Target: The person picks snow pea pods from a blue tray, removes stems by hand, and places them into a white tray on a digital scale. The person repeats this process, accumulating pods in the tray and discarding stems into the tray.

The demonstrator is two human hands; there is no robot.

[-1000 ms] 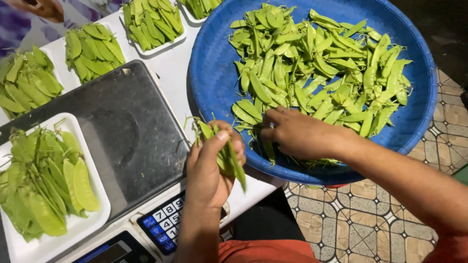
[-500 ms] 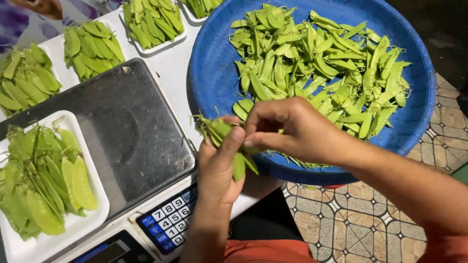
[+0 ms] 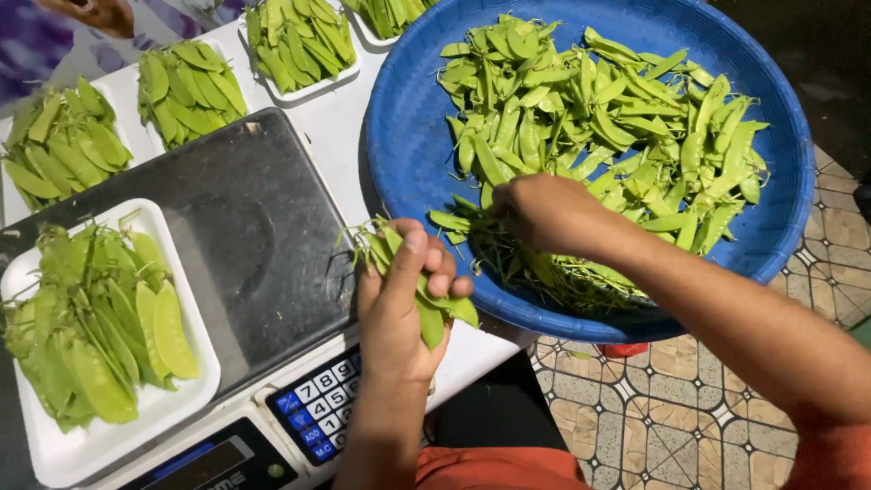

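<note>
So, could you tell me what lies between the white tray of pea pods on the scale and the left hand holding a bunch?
In the head view, only the bare dark scale platform lies between the white tray and the left hand.

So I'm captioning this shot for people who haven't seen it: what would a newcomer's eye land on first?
First the big blue basin at the upper right, heaped with green pea pods, where the right hand reaches in. Next the left hand at centre, gripping a small bunch of pods above the scale, whose platform carries a white tray of pods at the lower left.
</note>
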